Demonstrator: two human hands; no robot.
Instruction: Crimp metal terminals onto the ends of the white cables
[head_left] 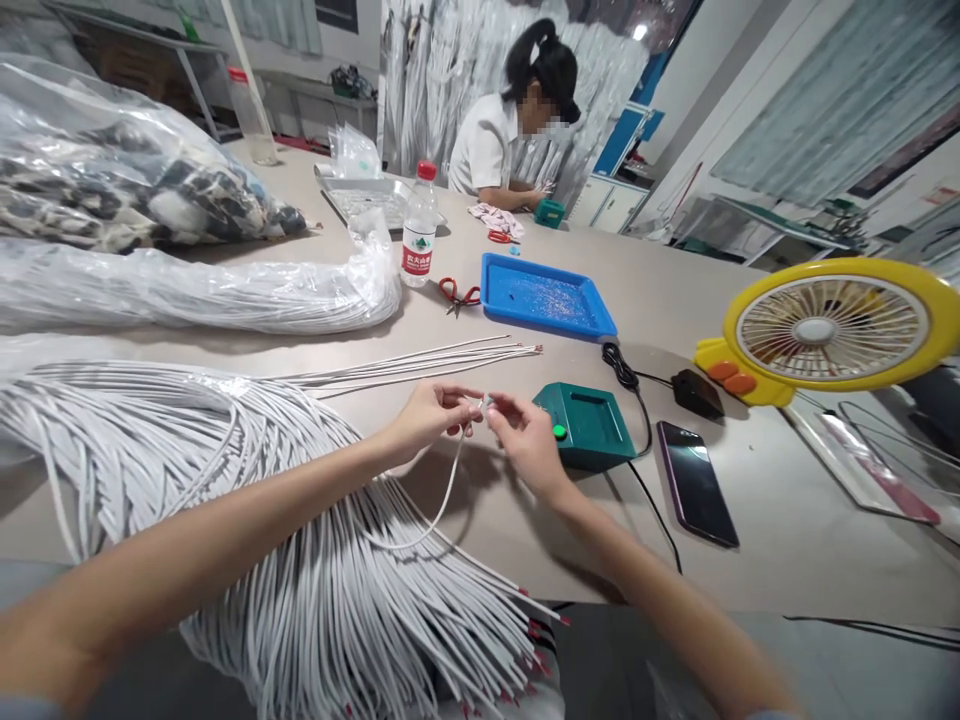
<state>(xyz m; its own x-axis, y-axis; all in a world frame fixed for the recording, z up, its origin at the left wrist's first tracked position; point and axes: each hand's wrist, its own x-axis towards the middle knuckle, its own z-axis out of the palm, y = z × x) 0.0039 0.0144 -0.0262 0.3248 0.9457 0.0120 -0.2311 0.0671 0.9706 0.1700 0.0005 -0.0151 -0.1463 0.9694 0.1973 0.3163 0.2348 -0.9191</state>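
My left hand [439, 415] pinches the end of a white cable [452, 480], which loops down and back toward a big bundle of white cables [300, 560]. Close against it, the fingers of my right hand [523, 437] are closed at the same cable end, on a small pale piece too small to name. Just right of that hand stands a green box-shaped device [592, 425] with a bright green button. Several cables with reddish tips [420, 362] lie on the table behind my hands. The bundle hangs over the table's near edge, its tips red.
Beyond my hands are a blue tray [547, 298], red-handled pliers [457, 296] and a water bottle [420, 225]. To the right lie a phone [697, 482], a black adapter [697, 394] and a yellow fan [832, 325]. Bagged goods [135, 170] fill the left. A co-worker [495, 140] sits opposite.
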